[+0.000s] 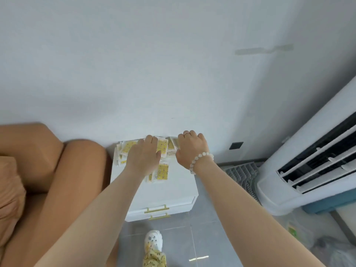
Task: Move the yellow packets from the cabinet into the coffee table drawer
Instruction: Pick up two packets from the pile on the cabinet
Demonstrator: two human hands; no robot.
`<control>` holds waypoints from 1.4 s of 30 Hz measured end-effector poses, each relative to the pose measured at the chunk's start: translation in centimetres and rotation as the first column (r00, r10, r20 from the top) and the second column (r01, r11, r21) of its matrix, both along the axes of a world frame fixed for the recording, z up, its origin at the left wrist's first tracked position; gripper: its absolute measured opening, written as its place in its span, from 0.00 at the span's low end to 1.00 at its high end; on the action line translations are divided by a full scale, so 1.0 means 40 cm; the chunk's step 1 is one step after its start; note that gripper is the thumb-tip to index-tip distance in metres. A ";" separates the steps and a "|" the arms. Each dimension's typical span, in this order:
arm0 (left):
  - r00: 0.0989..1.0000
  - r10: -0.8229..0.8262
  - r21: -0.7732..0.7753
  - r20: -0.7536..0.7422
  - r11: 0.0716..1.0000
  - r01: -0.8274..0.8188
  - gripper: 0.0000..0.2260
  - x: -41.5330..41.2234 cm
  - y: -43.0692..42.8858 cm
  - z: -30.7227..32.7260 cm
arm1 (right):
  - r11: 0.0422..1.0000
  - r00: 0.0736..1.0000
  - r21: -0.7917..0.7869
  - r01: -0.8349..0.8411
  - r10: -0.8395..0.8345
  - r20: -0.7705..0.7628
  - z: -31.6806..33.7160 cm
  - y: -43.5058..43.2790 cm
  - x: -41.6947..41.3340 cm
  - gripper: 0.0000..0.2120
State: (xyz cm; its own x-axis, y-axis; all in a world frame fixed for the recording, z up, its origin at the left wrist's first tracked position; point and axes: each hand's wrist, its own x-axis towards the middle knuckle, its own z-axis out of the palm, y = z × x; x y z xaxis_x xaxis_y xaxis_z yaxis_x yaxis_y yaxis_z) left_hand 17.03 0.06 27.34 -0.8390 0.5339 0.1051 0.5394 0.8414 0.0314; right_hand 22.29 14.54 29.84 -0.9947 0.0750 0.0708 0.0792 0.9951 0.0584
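Several yellow packets (125,148) lie in a loose heap along the back of a low white cabinet (173,191) that stands against the wall. My left hand (143,153) lies flat over the middle of the heap, fingers stretched forward onto the packets. My right hand (190,146), with a bead bracelet at the wrist, curls its fingers round packets at the right end of the heap. A few more packets (161,171) lie nearer the cabinet's middle, partly under my left wrist. No coffee table is in view.
The cabinet has two drawers with gold handles (157,209), both closed. An orange sofa (38,160) presses against its left side. A white standing air conditioner (308,166) and a grey rack (242,174) stand to the right. My white shoe (153,239) rests on grey floor tiles.
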 end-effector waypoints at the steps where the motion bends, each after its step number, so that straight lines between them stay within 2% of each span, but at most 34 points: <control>1: 1.000 0.027 -0.020 0.016 0.999 -0.026 0.16 -0.031 -0.019 -0.010 | 1.000 1.000 -0.005 -0.009 0.009 -0.010 -0.007 -0.006 -0.030 0.12; 4: 0.998 0.061 -0.091 0.032 0.994 -0.058 0.16 -0.115 -0.061 -0.039 | 1.000 0.999 -0.004 -0.006 0.006 0.036 -0.038 -0.007 -0.109 0.12; 8: 0.999 0.030 -0.147 0.045 0.989 -0.024 0.15 -0.230 -0.064 -0.076 | 0.999 0.994 -0.011 0.041 -0.040 0.098 -0.083 -0.002 -0.219 0.12; 11: 0.994 0.013 -0.155 0.108 0.988 0.004 0.13 -0.320 -0.085 -0.110 | 0.999 0.990 -0.014 0.035 -0.033 0.140 -0.124 -0.032 -0.303 0.11; 15: 0.989 0.058 -0.211 0.134 0.977 -0.029 0.15 -0.435 -0.118 -0.196 | 0.998 0.977 -0.026 0.064 -0.057 0.206 -0.195 -0.046 -0.380 0.16; 19: 0.982 0.063 -0.169 0.176 0.985 -0.033 0.17 -0.497 -0.117 -0.303 | 0.991 0.938 -0.004 0.136 -0.128 0.323 -0.283 -0.023 -0.387 0.16; 24: 0.945 0.073 -0.196 0.319 0.981 -0.010 0.17 -0.502 -0.118 -0.421 | 0.982 0.859 0.005 0.187 -0.166 0.484 -0.403 -0.011 -0.360 0.15; 28: 0.934 0.052 -0.160 0.353 0.987 0.006 0.14 -0.517 -0.119 -0.510 | 0.971 0.815 -0.015 0.240 -0.193 0.546 -0.503 -0.004 -0.384 0.16; 31: 0.909 0.124 -0.135 0.397 0.988 -0.076 0.15 -0.528 -0.122 -0.586 | 0.959 0.788 -0.053 0.279 -0.197 0.583 -0.586 -0.012 -0.407 0.17; 34: 0.865 0.242 -0.090 0.439 0.970 -0.225 0.17 -0.519 -0.118 -0.661 | 0.935 0.757 -0.105 0.340 -0.205 0.621 -0.669 -0.026 -0.410 0.17; 36: 0.805 0.331 -0.050 0.493 0.934 -0.354 0.17 -0.503 -0.103 -0.705 | 0.885 0.722 -0.153 0.440 -0.247 0.646 -0.720 -0.029 -0.405 0.18; 38: 0.713 0.396 -0.003 0.578 0.875 -0.484 0.17 -0.471 -0.075 -0.755 | 0.802 0.669 -0.197 0.565 -0.304 0.678 -0.767 -0.028 -0.397 0.18; 40: 0.581 0.429 0.045 0.692 0.778 -0.627 0.18 -0.436 -0.036 -0.798 | 0.685 0.605 -0.234 0.690 -0.368 0.707 -0.812 -0.021 -0.389 0.19; 42: 0.455 0.454 0.025 0.766 0.686 -0.727 0.19 -0.404 0.005 -0.835 | 0.556 0.534 -0.262 0.788 -0.407 0.741 -0.851 -0.017 -0.380 0.19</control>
